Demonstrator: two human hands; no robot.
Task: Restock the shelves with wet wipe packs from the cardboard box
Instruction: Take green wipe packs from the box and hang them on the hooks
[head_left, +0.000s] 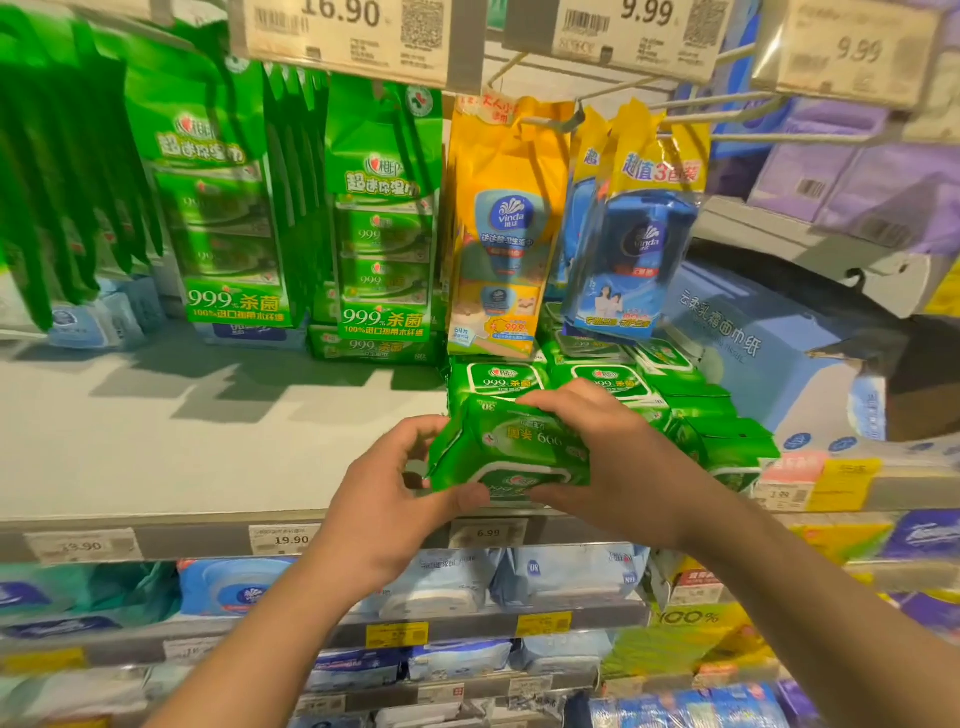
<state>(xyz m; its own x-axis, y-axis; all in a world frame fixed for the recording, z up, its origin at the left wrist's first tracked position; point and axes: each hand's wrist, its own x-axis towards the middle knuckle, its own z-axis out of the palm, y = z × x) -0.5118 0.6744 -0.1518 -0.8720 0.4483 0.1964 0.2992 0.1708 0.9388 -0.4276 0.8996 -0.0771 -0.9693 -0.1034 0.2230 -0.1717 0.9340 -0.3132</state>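
A green wet wipe pack (514, 447) with a white lid is tilted at the front edge of the white shelf (156, 441), held between both hands. My left hand (384, 493) grips its left end with the thumb under the front. My right hand (608, 457) curls over its top and right side. Behind and to the right of it lie several more green wet wipe packs (670, 395), stacked on the shelf. The cardboard box is out of sight.
Green multipacks (384, 228), a yellow pack (498, 234) and a blue pack (634, 244) hang from hooks above the shelf. Price tags (291, 538) line the shelf edge. Lower shelves hold blue and white wipe packs (239, 592). A pale blue tissue carton (753, 338) stands at right.
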